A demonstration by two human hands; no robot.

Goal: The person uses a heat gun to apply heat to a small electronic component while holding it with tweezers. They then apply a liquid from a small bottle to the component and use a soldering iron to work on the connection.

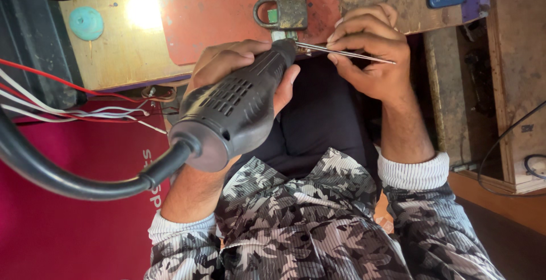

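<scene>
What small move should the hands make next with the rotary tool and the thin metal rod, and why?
Probably ease the rotary tool in the left hand lightly along the thin metal rod: its tip already meets the rod's end beside the padlock, and the right hand pinches the rod steady.

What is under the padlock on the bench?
The padlock lies on a worn reddish sheet, which rests on a wooden board. Whatever is directly beneath the lock's body is covered.

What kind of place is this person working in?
Probably a small repair or locksmith's bench: a worn wooden worktop carries a tarnished brass padlock, the left hand grips a black corded rotary tool, and loose red and white wires trail nearby.
</scene>
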